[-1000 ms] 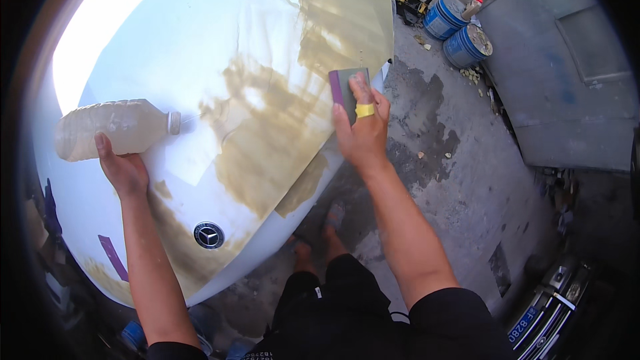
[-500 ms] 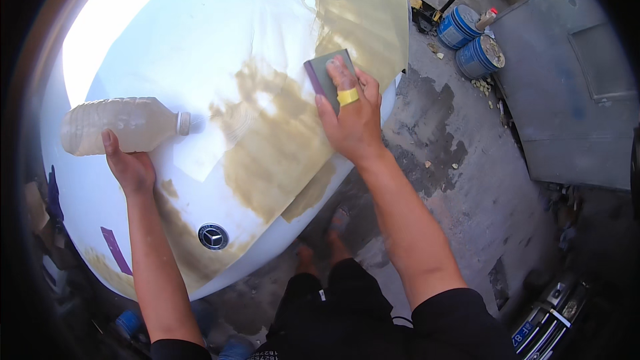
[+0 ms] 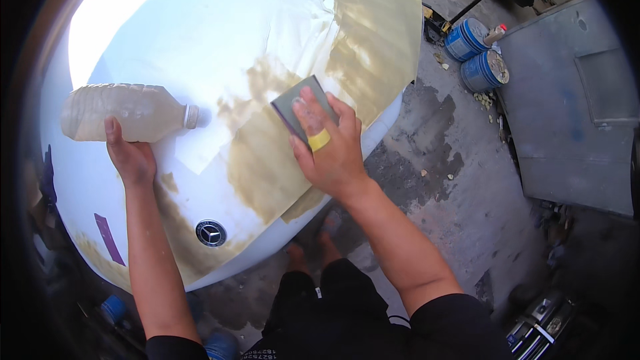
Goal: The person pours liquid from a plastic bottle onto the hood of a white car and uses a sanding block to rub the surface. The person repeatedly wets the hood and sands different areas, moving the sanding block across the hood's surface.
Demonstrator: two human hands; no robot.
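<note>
Relative to the earlier frames, your right hand (image 3: 337,160) has shifted, with the grey-green block (image 3: 287,99), from near the right edge of the white car panel (image 3: 193,40) inward over its tan patches (image 3: 263,167). Your fingers lie spread across the block's upper face, thumb along its near side, gripping it; a yellow band (image 3: 319,141) circles one finger. Your left hand (image 3: 133,161) is closed around the underside of a translucent bottle (image 3: 123,112), held on its side, cap (image 3: 191,117) to the right. Below lie a round badge (image 3: 211,233) and, farther left, a purple strip (image 3: 109,239).
</note>
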